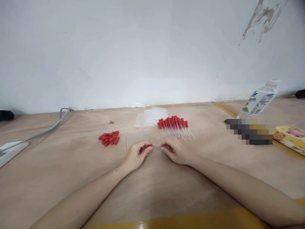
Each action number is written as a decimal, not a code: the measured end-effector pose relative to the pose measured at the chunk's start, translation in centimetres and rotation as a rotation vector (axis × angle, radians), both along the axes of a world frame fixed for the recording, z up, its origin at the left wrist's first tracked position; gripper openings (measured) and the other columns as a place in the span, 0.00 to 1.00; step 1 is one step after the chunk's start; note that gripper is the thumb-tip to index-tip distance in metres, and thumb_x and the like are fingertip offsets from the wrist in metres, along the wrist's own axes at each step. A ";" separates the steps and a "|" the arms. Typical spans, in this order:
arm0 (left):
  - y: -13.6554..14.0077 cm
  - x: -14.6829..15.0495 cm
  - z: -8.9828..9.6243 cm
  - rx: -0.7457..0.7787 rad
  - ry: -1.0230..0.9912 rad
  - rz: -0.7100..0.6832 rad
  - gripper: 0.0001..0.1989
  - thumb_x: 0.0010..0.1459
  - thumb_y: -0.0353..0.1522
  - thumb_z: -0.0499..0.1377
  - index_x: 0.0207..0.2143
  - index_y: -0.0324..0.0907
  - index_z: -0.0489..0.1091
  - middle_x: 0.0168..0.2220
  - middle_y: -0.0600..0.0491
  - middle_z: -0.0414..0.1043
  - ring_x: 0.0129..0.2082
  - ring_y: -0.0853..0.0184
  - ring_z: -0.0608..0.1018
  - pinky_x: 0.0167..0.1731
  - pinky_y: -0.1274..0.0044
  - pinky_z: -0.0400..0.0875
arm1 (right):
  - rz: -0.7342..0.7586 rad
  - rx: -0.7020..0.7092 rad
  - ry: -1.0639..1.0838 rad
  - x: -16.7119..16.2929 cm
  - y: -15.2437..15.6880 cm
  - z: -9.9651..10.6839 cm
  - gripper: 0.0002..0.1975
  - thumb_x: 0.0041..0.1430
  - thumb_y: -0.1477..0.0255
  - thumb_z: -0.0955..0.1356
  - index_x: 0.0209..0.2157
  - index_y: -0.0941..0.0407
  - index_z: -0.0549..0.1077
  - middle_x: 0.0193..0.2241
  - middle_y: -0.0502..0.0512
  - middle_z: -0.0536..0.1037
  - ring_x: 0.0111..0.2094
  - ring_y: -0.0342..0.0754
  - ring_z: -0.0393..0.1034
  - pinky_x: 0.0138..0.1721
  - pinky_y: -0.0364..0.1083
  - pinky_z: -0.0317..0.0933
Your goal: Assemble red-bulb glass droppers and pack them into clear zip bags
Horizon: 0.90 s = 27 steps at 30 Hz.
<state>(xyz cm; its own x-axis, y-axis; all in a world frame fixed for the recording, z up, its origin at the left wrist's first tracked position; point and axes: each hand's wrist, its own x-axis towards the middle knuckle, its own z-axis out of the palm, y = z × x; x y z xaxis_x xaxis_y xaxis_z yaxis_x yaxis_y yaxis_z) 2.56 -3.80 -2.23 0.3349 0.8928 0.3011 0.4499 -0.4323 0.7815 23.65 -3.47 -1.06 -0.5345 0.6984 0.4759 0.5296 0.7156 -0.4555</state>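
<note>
- A brown-covered counter [59, 171] runs up to a plain white wall [107, 54], which has one scuffed, peeling patch [259, 20] high on the right.
- Yellow tape [147, 222] borders the near edge, and a grey cable [45, 132] trails across the left side to a white block [16, 151].
- Off to the right I can see a clear, white-capped bottle [259, 100] with a printed label, near a yellow packet [292, 136].
- Translucent sheets [154, 116] lie towards the back, close to the middle.
- The red bulb [148, 145] being worked on is small and matte, pinched between the left hand's [138, 156] thumb and fingers, low over the middle of the counter.
- A thin clear tube [156, 145] reaches from that bulb to the right hand [176, 152], whose fingertips are closed on its other end.
- Loose red bulbs [109, 138], rounded and tapering, sit heaped to the left.
- Beside them, bare clear tubes [137, 136] lie roughly parallel in a row.
- Just beyond the right hand, red-topped droppers [172, 124] lie bunched, bulbs pointing to the wall, slender stems fanned this way.
</note>
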 end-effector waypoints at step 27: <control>-1.0 0.2 1.6 -0.020 0.191 -0.158 0.11 0.58 0.35 0.52 0.33 0.41 0.73 0.28 0.55 0.72 0.26 0.71 0.70 0.27 0.81 0.62 | 0.161 0.178 -0.308 1.2 1.2 1.4 0.11 0.59 0.74 0.60 0.31 0.56 0.73 0.25 0.51 0.74 0.25 0.42 0.63 0.33 0.46 0.44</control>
<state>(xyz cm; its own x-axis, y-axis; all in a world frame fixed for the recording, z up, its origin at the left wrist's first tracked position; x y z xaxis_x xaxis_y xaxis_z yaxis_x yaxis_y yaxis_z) 2.77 -4.81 -0.67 0.5202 0.8299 0.2017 0.5183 -0.4945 0.6977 24.86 -2.29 0.38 -0.7675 0.5146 0.3821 0.4965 0.8544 -0.1533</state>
